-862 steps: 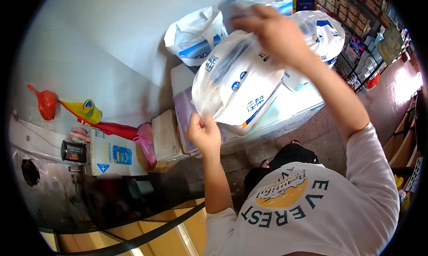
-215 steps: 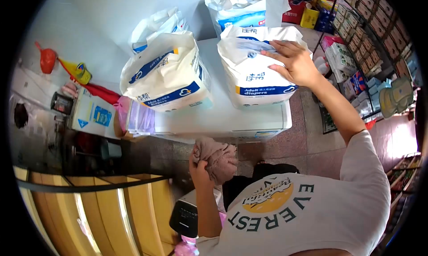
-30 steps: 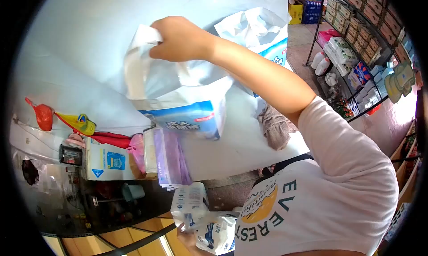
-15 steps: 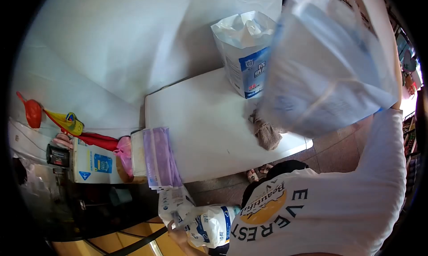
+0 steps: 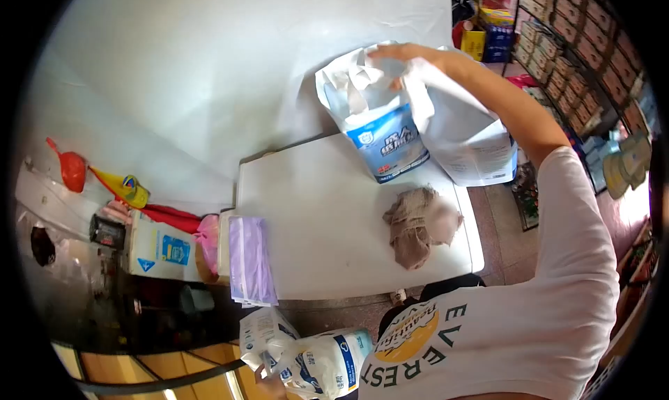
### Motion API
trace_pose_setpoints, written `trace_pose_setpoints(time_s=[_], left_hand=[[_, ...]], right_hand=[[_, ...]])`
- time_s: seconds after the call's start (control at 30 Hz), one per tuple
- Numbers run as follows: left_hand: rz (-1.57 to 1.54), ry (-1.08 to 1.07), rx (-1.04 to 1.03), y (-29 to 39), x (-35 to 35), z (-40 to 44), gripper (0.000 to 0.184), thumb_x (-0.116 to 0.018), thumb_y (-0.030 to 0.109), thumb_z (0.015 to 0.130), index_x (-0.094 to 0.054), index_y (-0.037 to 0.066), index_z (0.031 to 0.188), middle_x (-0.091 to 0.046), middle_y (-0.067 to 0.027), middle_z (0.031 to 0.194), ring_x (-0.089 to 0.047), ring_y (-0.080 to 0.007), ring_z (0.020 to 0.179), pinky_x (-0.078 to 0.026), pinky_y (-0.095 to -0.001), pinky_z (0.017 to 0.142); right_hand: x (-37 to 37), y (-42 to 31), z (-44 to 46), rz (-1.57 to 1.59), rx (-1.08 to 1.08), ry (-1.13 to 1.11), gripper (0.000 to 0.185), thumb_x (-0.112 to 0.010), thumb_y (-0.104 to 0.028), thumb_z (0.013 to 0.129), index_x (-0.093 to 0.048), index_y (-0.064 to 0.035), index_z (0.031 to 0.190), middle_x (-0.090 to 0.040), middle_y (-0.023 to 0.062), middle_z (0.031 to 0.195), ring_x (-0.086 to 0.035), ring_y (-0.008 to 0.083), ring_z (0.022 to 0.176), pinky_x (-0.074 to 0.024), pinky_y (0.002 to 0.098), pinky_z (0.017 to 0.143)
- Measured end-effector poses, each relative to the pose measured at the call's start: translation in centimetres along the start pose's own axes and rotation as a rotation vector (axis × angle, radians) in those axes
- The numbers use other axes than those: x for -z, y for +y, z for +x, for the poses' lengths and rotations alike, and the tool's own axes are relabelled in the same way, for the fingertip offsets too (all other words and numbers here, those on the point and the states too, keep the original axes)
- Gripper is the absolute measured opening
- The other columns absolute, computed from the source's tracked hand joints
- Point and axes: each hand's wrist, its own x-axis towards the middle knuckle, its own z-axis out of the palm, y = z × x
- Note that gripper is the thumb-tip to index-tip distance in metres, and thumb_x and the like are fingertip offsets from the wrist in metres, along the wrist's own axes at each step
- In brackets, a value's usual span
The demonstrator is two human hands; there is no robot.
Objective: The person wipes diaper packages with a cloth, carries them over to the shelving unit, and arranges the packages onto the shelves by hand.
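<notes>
My right hand (image 5: pixel 404 54) reaches over two white-and-blue bags, fingers stretched apart from the thumb. Beneath it stands the first bag (image 5: pixel 390 145), its top gaping and its white handles showing. The second bag (image 5: pixel 470 149) leans against its right side near the table edge, a white strap rising just under my hand. Low in the view, my left hand (image 5: pixel 270 382) is closed on a white-and-blue plastic package (image 5: pixel 324 365), partly hidden by crumpled clear plastic. A crumpled brown cloth (image 5: pixel 411 226) lies on the white table (image 5: pixel 327 240).
A purple folded pack (image 5: pixel 251 260) lies at the table's left edge. Beyond it are a white carton (image 5: pixel 164 250), a pink plastic bag (image 5: pixel 208 236) and a red ladle-like item (image 5: pixel 72 170). Shelves of boxes (image 5: pixel 564 58) line the right, above a tiled floor (image 5: pixel 512 222).
My right hand has brought the raised second bag down beside the first. Its fingers now reach over the first bag. More of the brown cloth shows. My left hand stays on the package.
</notes>
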Motion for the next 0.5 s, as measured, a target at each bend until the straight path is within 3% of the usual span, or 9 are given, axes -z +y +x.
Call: trace_pose_setpoints(time_s=[0.03, 0.1, 0.13, 0.17, 0.23, 0.3, 0.37, 0.43, 0.5], left_hand=[[0.145, 0.015, 0.133, 1.9, 0.0, -1.7, 0.049, -0.060, -0.009, 0.058, -0.050, -0.005, 0.106, -0.061, -0.0182, 0.082, -0.062, -0.0212, 0.069, -0.051, -0.0309, 0.062], [0.262, 0.157, -0.080, 3.6, 0.0, -4.4, 0.044, -0.062, -0.007, 0.059, -0.055, -0.004, 0.102, -0.064, -0.0158, 0.074, -0.062, -0.0202, 0.062, -0.048, -0.0291, 0.049], [0.335, 0.144, 0.048, 5.6, 0.4, -5.5, 0.044, -0.062, -0.007, 0.059, -0.055, -0.004, 0.102, -0.064, -0.0155, 0.076, -0.061, -0.0198, 0.061, -0.047, -0.0290, 0.048], [0.401, 0.135, 0.174, 7.1, 0.7, -6.7, 0.044, -0.062, -0.007, 0.059, -0.056, -0.005, 0.102, -0.063, -0.0152, 0.078, -0.061, -0.0194, 0.060, -0.046, -0.0289, 0.047], [0.439, 0.174, 0.152, 9.2, 0.7, -8.4, 0.044, -0.064, -0.008, 0.058, -0.056, -0.005, 0.102, -0.063, -0.0160, 0.081, -0.061, -0.0190, 0.063, -0.046, -0.0290, 0.049], [0.474, 0.184, 0.133, 9.5, 1.0, -11.0, 0.045, -0.065, -0.009, 0.057, -0.057, -0.005, 0.101, -0.063, -0.0169, 0.084, -0.060, -0.0186, 0.065, -0.046, -0.0290, 0.050], [0.382, 0.285, 0.049, 8.6, 0.7, -12.8, 0.047, -0.067, -0.011, 0.054, -0.058, -0.005, 0.100, -0.061, -0.0176, 0.089, -0.060, -0.0192, 0.074, -0.047, -0.0290, 0.056], [0.494, 0.286, 0.132, 8.5, -0.1, -15.2, 0.052, -0.068, -0.013, 0.053, -0.055, -0.005, 0.103, -0.057, -0.0166, 0.097, -0.059, -0.0219, 0.081, -0.048, -0.0299, 0.065], [0.206, 0.255, 0.126, 4.5, -0.8, -17.6, 0.054, -0.067, -0.013, 0.054, -0.053, -0.005, 0.105, -0.056, -0.0154, 0.099, -0.058, -0.0232, 0.084, -0.048, -0.0314, 0.068]], right_hand=[[-0.8, 0.7, 0.9, 0.236, -0.079, -0.147, 0.076, -0.073, -0.019, 0.063, -0.040, -0.0109, 0.132, -0.042, 0.0180, 0.132, -0.045, 0.0312, 0.118, -0.0365, 0.0338, 0.099], [-1.2, 0.7, 1.2, 0.112, 0.018, -0.181, 0.073, -0.073, -0.021, 0.064, -0.042, -0.0096, 0.130, -0.051, 0.0180, 0.123, -0.053, 0.0302, 0.107, -0.0433, 0.0329, 0.089], [-1.3, 0.2, 0.8, 0.120, 0.185, -0.058, 0.053, -0.069, -0.020, 0.068, -0.054, -0.0067, 0.117, -0.058, 0.0181, 0.109, -0.057, 0.0329, 0.098, -0.0458, 0.0362, 0.083], [-1.6, 0.4, 1.2, 0.140, 0.205, -0.061, 0.053, -0.069, -0.020, 0.068, -0.054, -0.0067, 0.117, -0.058, 0.0181, 0.109, -0.057, 0.0329, 0.098, -0.0458, 0.0362, 0.083], [-1.9, 0.8, 1.6, -0.282, 0.163, -0.136, 0.032, -0.064, -0.018, 0.070, -0.061, -0.0046, 0.099, -0.062, 0.0176, 0.096, -0.059, 0.0351, 0.090, -0.0469, 0.0390, 0.079], [-0.1, 2.0, 1.0, 0.036, -0.037, 0.235, 0.022, -0.056, -0.009, 0.068, -0.061, -0.0015, 0.088, -0.062, 0.0156, 0.087, -0.061, 0.0299, 0.080, -0.0476, 0.0341, 0.072], [1.5, 4.3, -1.2, 0.338, 0.275, 0.544, 0.019, -0.052, -0.008, 0.074, -0.063, -0.0027, 0.090, -0.063, 0.0113, 0.083, -0.061, 0.0260, 0.077, -0.0473, 0.0321, 0.070], [3.5, 5.4, -4.5, 0.296, 0.315, 0.630, 0.016, -0.053, -0.001, 0.073, -0.062, 0.0015, 0.086, -0.059, 0.0098, 0.080, -0.056, 0.0157, 0.078, -0.0440, 0.0263, 0.071], [5.4, 7.7, -8.4, 0.280, 0.377, 0.703, 0.016, -0.060, -0.008, 0.073, -0.063, 0.0005, 0.086, -0.059, 0.0074, 0.087, -0.056, 0.0156, 0.081, -0.0429, 0.0258, 0.072]])
